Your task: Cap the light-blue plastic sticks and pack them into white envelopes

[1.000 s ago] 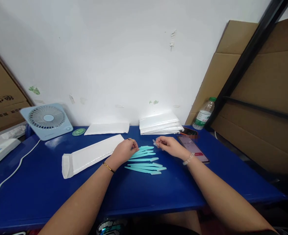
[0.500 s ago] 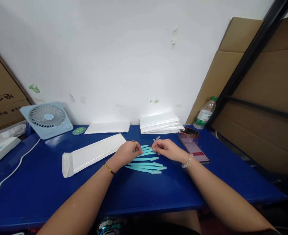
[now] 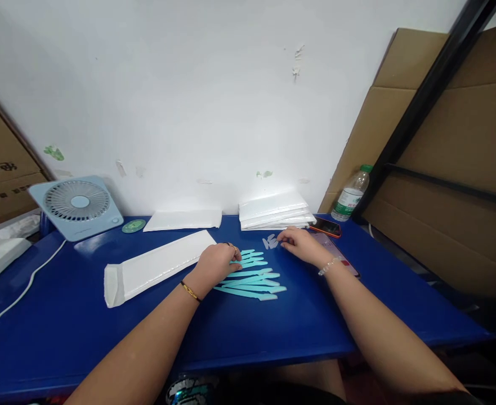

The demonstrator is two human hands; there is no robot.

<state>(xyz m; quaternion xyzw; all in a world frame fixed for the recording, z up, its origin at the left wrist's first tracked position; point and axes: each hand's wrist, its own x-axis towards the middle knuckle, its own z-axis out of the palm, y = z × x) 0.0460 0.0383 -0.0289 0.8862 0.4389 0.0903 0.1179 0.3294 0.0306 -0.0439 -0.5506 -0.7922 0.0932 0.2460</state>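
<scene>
My left hand (image 3: 219, 261) is closed, thumb against fingers, around the handle end of a turquoise eyebrow razor (image 3: 248, 262). More turquoise eyebrow razors (image 3: 248, 287) lie fanned out on the table below that hand, with pale covers over the tips of the nearest ones. To the right, my right hand (image 3: 302, 246) has its thumb and forefinger bent together at the edge of a few small clear razor caps (image 3: 270, 242). Its fingertips appear to pinch one of these caps. Part of the razor handles is hidden behind my left hand.
A white padded envelope (image 3: 163, 267) lies left of the razors on the blue table (image 3: 307, 332). Stacked envelopes (image 3: 275, 211) and another envelope (image 3: 184, 219) rest by the wall. A phone (image 3: 326, 243), a second phone (image 3: 327, 226), a bottle (image 3: 351, 197) and a fan (image 3: 79, 205) surround them.
My right hand has moved from the razor tips out to the right, to the clear caps, which show more now. My left hand stays almost in place over the razors.
</scene>
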